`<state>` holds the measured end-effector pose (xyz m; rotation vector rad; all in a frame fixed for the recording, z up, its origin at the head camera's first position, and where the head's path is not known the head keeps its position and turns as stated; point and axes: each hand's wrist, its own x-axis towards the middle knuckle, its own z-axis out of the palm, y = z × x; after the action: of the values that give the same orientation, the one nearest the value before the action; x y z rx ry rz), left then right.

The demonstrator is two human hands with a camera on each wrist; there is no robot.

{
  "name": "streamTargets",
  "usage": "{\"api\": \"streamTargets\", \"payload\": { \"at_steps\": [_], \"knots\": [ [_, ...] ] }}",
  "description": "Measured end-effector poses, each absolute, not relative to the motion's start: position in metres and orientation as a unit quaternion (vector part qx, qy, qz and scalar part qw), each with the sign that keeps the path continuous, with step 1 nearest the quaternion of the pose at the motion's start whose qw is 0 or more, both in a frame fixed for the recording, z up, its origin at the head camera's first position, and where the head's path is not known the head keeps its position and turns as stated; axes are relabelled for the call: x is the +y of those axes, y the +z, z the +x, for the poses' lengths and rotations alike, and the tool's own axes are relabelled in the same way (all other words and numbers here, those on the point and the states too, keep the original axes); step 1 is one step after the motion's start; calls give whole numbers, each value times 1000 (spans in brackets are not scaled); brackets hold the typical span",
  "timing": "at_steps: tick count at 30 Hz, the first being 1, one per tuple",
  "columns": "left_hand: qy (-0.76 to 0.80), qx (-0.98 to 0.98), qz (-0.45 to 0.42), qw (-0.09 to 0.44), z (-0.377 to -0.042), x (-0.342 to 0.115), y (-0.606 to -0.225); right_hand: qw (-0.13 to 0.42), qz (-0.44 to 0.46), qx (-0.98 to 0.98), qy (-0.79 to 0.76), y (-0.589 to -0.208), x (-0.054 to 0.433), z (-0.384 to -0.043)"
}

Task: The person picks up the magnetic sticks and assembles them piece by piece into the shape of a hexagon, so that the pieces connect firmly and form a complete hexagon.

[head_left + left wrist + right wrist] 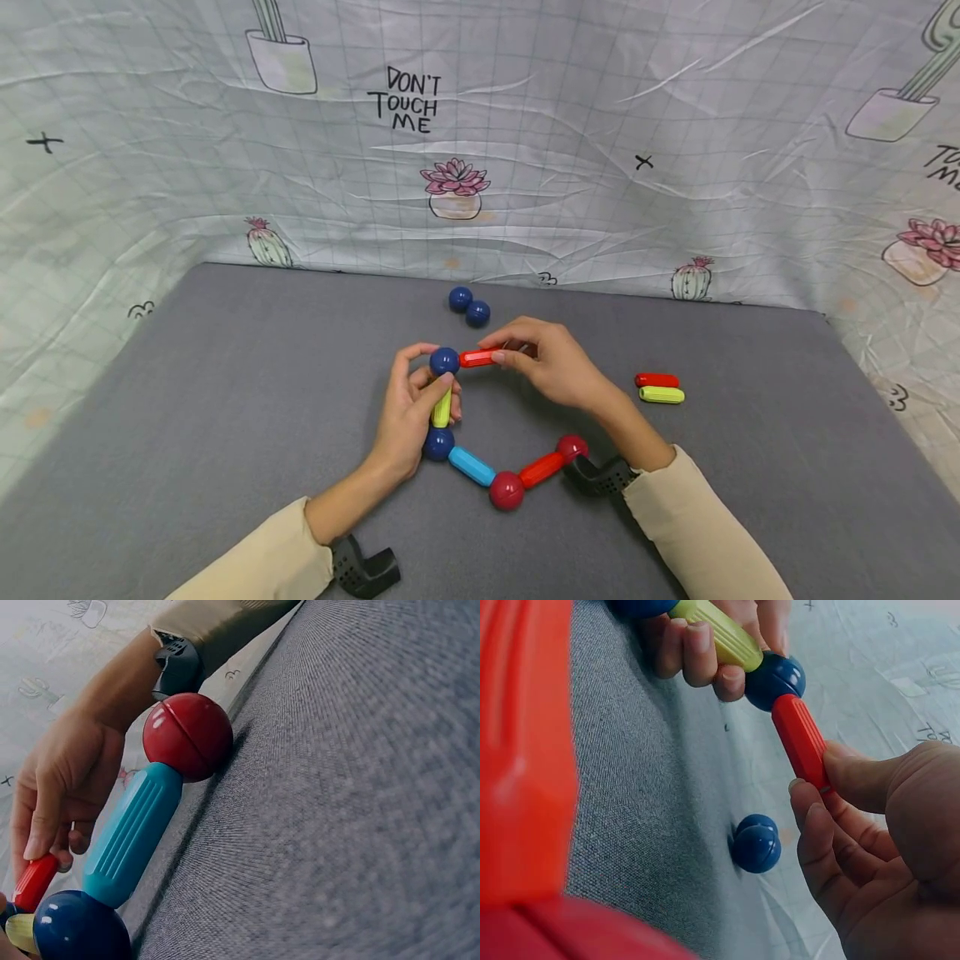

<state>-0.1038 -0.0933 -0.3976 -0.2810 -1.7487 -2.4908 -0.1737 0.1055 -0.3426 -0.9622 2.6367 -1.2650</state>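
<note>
My right hand (558, 367) pinches a red ribbed rod (477, 358) between thumb and fingers. The rod's far end meets a blue ball (444, 361). With thumb and curled fingers, my left hand (402, 421) grips the yellow-green rod (442, 411) below that ball, and its index finger touches the ball. From there a chain runs on through a second blue ball (438, 445), a light blue rod (472, 467), a dark red ball (507, 492) and another red rod (542, 471). It ends at a red ball (572, 447), partly covered by the right wrist's black mount.
Two loose blue balls (477, 313) lie side by side beyond the hands on the grey table (285, 367). Off to the right are a spare red rod (657, 380) and a yellow-green one (662, 395). A printed cloth (570, 217) hangs behind the table.
</note>
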Motion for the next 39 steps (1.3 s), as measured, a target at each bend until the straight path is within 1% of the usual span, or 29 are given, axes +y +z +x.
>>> {"api": "streamTargets", "payload": {
  "at_steps": [9,18,27,39],
  "knots": [
    [-819,-563,-94,48,-104,-93,-398,32,-319,843,-433,-344,101,-170],
    [-795,-597,-84,62,-105,-94,-398,63,-317,821,-470,-343,95,-167],
    [-771,-629,-55,89,-106,-96,-397,78,-322,799,-501,-341,97,-167],
    [-770,-628,-48,104,-106,-96,-398,85,-324,798,-500,-342,99,-167]
  ]
}}
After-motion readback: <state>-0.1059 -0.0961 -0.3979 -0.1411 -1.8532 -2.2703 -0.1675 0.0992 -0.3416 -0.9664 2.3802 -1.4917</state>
